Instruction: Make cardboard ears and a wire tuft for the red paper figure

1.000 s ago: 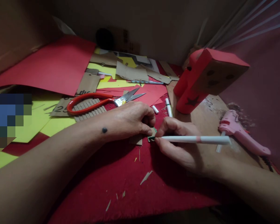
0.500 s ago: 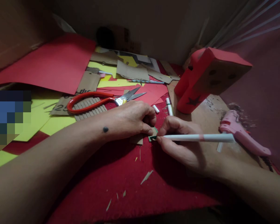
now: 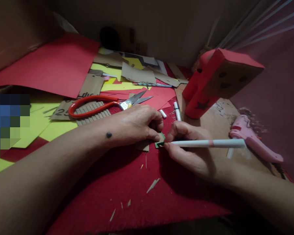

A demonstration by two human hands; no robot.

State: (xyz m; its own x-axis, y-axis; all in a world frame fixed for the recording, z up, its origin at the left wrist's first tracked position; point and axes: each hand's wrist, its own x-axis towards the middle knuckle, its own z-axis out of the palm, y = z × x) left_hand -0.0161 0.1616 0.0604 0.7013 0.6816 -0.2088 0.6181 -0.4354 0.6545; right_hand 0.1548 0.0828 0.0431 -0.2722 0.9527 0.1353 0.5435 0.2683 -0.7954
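Observation:
My right hand (image 3: 189, 145) grips a white felt-tip marker (image 3: 225, 143) with a green tip. That tip touches a small piece of cardboard (image 3: 159, 143) whose edges are coloured green. With thumb and curled fingers, my left hand (image 3: 144, 122) pinches the cardboard piece against the red cloth (image 3: 127, 182); part of the piece is hidden under the thumb. Another cardboard scrap (image 3: 143, 146) lies partly under my left hand. Just beyond my left wrist, scissors with red handles (image 3: 94, 115) rest with their blades apart. A marker cap (image 3: 163, 113) and a second white marker (image 3: 177, 111) lie beyond my hands.
A red paper figure (image 3: 205, 88) with a cardboard face stands at the right on a wooden board. A pink glue gun (image 3: 254, 138) lies beside it. Red paper (image 3: 54, 65), yellow sheets (image 3: 61, 132) and cardboard offcuts (image 3: 138, 73) cover the back and left.
The marker and both hands hold almost the same pose over the cardboard piece. The whole view has shifted slightly.

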